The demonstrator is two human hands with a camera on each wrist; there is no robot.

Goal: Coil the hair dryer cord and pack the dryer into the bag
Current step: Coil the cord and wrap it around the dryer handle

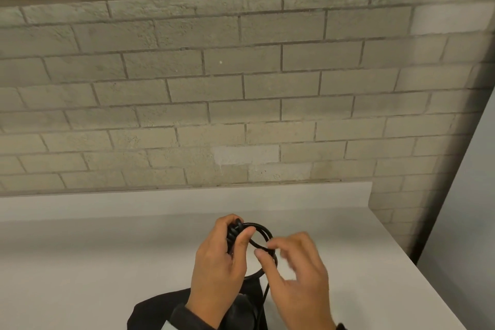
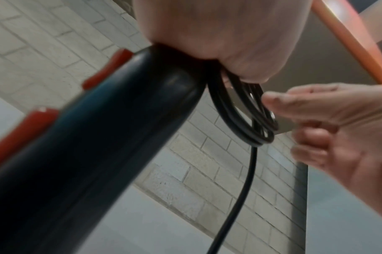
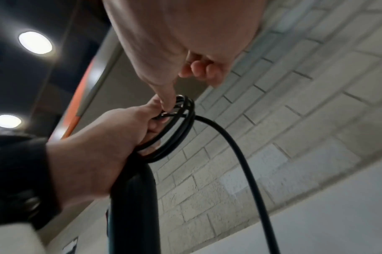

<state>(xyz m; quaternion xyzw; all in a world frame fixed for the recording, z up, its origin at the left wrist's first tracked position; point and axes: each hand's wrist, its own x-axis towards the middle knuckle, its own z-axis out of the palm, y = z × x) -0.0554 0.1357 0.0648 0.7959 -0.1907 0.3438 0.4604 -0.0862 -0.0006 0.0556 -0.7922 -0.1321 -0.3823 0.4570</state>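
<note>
My left hand [image 1: 222, 257] grips the black hair dryer's handle [image 2: 87, 146] together with the coiled black cord [image 1: 263, 233]. The loops stick out to the right of its thumb. Two red switches [image 2: 107, 67] show on the handle in the left wrist view. My right hand [image 1: 292, 262] is just right of the coil; its thumb [image 3: 165, 96] touches the loops while the other fingers stay loosely curled and apart from them. A loose length of cord [image 3: 240, 163] hangs from the coil. The black bag [image 1: 150, 313] lies on the counter below my left wrist. The dryer's body is hidden.
A white counter [image 1: 107, 249] runs up to a pale brick wall [image 1: 241, 88]. A brick corner [image 1: 396, 195] and a grey panel [image 1: 468, 222] close off the right side.
</note>
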